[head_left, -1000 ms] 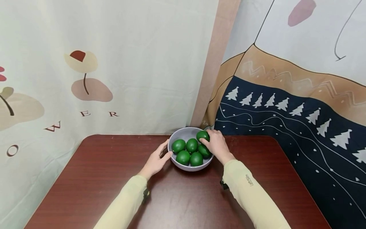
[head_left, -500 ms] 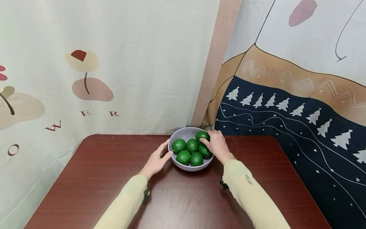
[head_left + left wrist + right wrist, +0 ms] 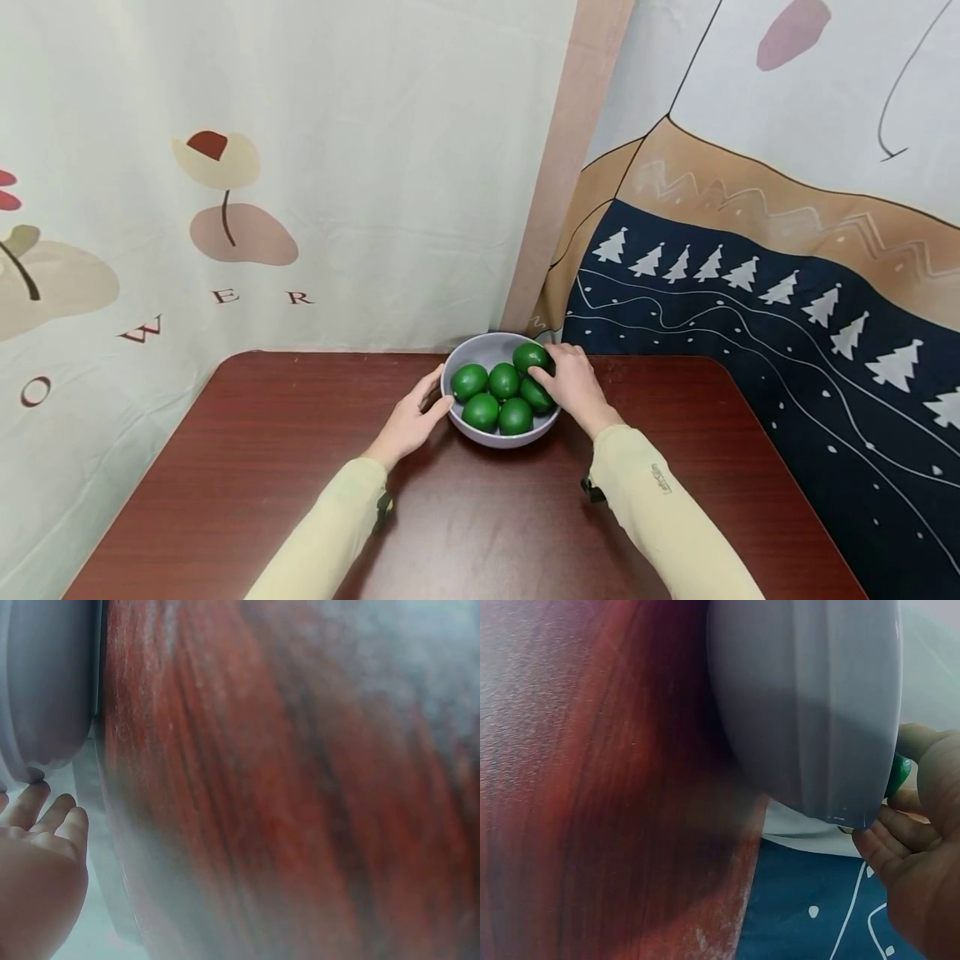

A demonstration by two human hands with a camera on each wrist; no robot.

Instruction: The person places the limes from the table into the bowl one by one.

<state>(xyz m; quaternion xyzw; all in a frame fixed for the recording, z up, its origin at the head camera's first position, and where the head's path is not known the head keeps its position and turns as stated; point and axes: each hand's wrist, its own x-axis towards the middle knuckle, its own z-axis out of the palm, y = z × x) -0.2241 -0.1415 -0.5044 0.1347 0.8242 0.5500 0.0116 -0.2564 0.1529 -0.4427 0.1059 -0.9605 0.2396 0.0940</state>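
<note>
A grey-purple bowl (image 3: 498,442) holding several smooth dark green fruits that look like limes stands near the far edge of the table. My left hand (image 3: 405,427) rests against the bowl's left side, thumb by the rim; in the left wrist view its fingertips touch the outer wall. My right hand (image 3: 576,385) is at the bowl's right rim, thumb and fingers loosely spread beside the far-right lime (image 3: 529,357). In the right wrist view some fingers lie along the rim, and a bit of green lime (image 3: 900,777) shows between thumb and forefinger; most of it is hidden by the bowl.
The dark red-brown wooden table (image 3: 480,525) has rounded far corners. Right behind the bowl hangs a pale curtain (image 3: 390,208) with printed flowers and letters. A dark blue patterned cloth (image 3: 712,333) hangs along the right side.
My right hand has shifted slightly to the right, its thumb drawing back a little across the far-right lime. That lime has barely moved. The left hand and bowl stay in place.
</note>
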